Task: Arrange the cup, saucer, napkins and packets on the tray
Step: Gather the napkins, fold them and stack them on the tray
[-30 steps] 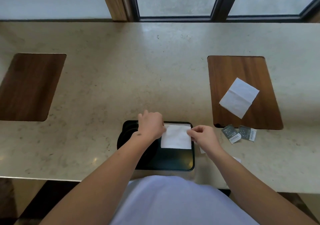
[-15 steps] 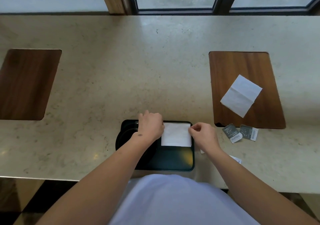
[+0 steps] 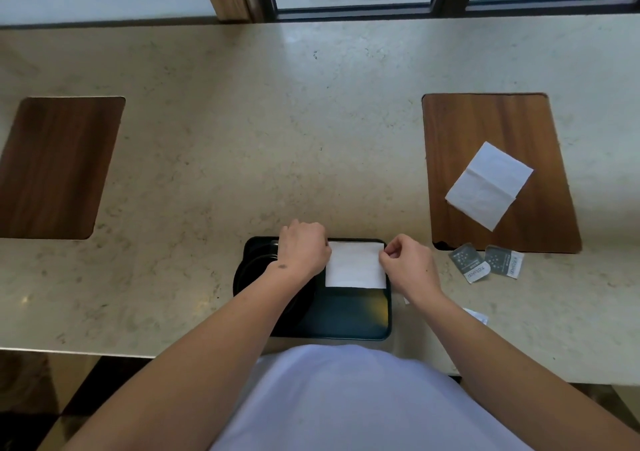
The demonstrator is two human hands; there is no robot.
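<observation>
Stone counter (image 3: 311, 145), dark tray (image 3: 346, 319) — left hand (image 3: 303, 251), right hand (image 3: 408, 267) pinching napkin (image 3: 355, 265) edges.

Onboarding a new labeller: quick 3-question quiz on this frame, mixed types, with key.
1. True or false: the napkin on the tray lies unfolded on the wooden inlay.
2. How many grey packets lie together right of the tray? A one, B two, C four.
3. Fill in: the second napkin lies on the right wooden ____.

Key: 1 false, the folded napkin sits on the tray between the left hand and right hand. 2 B. 3 inlay.
</observation>
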